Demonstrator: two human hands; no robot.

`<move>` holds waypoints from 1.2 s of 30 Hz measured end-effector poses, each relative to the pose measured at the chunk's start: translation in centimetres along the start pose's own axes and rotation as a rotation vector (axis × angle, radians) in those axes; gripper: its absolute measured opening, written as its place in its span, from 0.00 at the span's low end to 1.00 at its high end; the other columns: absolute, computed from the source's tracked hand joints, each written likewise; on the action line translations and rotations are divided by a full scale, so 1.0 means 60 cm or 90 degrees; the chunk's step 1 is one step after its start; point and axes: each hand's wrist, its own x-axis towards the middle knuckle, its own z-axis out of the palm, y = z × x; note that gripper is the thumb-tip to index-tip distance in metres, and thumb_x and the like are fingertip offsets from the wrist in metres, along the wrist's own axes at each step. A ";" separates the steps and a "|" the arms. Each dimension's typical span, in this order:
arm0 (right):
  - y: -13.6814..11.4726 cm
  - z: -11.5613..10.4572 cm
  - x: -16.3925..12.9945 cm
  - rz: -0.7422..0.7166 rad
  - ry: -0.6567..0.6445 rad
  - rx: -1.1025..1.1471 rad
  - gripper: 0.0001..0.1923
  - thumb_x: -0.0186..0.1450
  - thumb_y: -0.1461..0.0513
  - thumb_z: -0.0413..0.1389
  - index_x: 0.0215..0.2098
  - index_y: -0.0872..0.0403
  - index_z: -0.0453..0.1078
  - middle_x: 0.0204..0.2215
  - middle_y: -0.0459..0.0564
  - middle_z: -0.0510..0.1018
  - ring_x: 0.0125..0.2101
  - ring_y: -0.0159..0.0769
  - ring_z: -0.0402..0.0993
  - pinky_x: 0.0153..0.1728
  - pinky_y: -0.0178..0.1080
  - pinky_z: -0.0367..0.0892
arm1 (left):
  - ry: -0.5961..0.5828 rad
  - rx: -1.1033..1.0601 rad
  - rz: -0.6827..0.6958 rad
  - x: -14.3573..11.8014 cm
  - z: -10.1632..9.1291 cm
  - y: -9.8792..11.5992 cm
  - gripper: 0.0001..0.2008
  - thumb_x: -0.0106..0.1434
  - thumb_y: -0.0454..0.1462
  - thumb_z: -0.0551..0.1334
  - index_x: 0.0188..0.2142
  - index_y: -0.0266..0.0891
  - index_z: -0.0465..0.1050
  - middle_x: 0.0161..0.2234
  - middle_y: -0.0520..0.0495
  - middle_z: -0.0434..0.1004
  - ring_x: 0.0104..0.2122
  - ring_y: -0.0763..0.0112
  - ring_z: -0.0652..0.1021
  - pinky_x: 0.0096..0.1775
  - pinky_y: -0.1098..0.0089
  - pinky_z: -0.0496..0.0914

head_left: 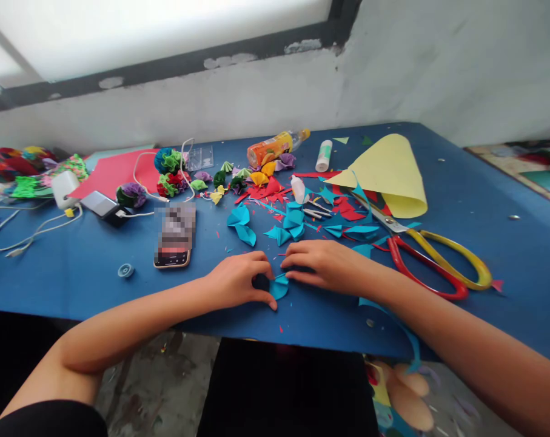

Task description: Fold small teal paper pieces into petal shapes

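Observation:
A small folded piece of light-blue paper [279, 287] lies between my two hands near the table's front edge. My left hand [242, 280] grips its left side, thumb below and fingers curled above. From the other side my right hand [322, 264] pinches its upper right edge between thumb and fingertips. Just beyond my hands are several folded blue paper pieces [294, 221], and another blue paper shape [241, 224] sits further left. Large scissors [411, 240] with red and yellow handles rest right of my right hand, blades under or beside blue scraps.
A phone [174, 237] and a small grey round cap [125, 271] lie left of my hands. Further back are a glue bottle [298, 189], an orange-labelled bottle [275, 149], a white-green tube [324, 156], a curled yellow sheet [393, 176], red paper [115, 176] and white cables [38, 232].

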 end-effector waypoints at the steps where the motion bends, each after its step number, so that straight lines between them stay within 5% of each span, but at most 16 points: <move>1: -0.002 0.002 0.002 0.002 -0.004 0.016 0.08 0.65 0.63 0.51 0.39 0.55 0.71 0.36 0.51 0.73 0.34 0.34 0.72 0.32 0.33 0.64 | 0.006 -0.012 0.003 0.000 0.000 0.000 0.21 0.46 0.49 0.69 0.35 0.38 0.73 0.35 0.50 0.70 0.28 0.75 0.70 0.30 0.75 0.64; 7: -0.024 0.000 0.008 -0.025 0.053 -0.090 0.09 0.66 0.64 0.49 0.31 0.57 0.69 0.30 0.50 0.73 0.27 0.33 0.69 0.27 0.34 0.62 | 0.035 -0.186 -0.054 0.007 -0.010 0.004 0.15 0.60 0.46 0.58 0.33 0.34 0.73 0.23 0.52 0.68 0.22 0.78 0.67 0.25 0.77 0.61; 14: -0.048 -0.012 0.006 -0.061 0.193 -0.188 0.13 0.68 0.65 0.44 0.31 0.58 0.68 0.29 0.52 0.74 0.31 0.36 0.69 0.32 0.37 0.63 | 0.029 -0.367 -0.133 0.006 -0.011 0.006 0.13 0.57 0.43 0.61 0.32 0.33 0.75 0.19 0.52 0.70 0.20 0.78 0.66 0.22 0.77 0.59; 19: -0.057 -0.005 0.012 0.058 0.256 0.093 0.07 0.65 0.62 0.50 0.34 0.58 0.69 0.32 0.52 0.74 0.33 0.34 0.70 0.34 0.35 0.66 | 0.161 -0.263 -0.035 0.000 -0.011 0.011 0.10 0.57 0.40 0.62 0.30 0.34 0.76 0.23 0.49 0.74 0.22 0.77 0.69 0.24 0.77 0.62; 24: -0.057 0.002 0.019 0.207 0.224 0.382 0.07 0.63 0.61 0.54 0.31 0.57 0.71 0.27 0.48 0.75 0.28 0.32 0.72 0.31 0.33 0.67 | 0.218 -0.224 0.038 -0.001 -0.010 0.011 0.11 0.59 0.39 0.60 0.29 0.33 0.76 0.24 0.46 0.76 0.23 0.76 0.71 0.25 0.76 0.64; 36: -0.051 0.003 0.019 0.202 0.230 0.401 0.08 0.62 0.60 0.54 0.31 0.57 0.73 0.27 0.48 0.75 0.28 0.31 0.71 0.29 0.32 0.65 | 0.236 -0.189 0.061 0.001 -0.012 0.006 0.11 0.59 0.39 0.60 0.28 0.33 0.76 0.24 0.46 0.76 0.22 0.76 0.71 0.24 0.77 0.65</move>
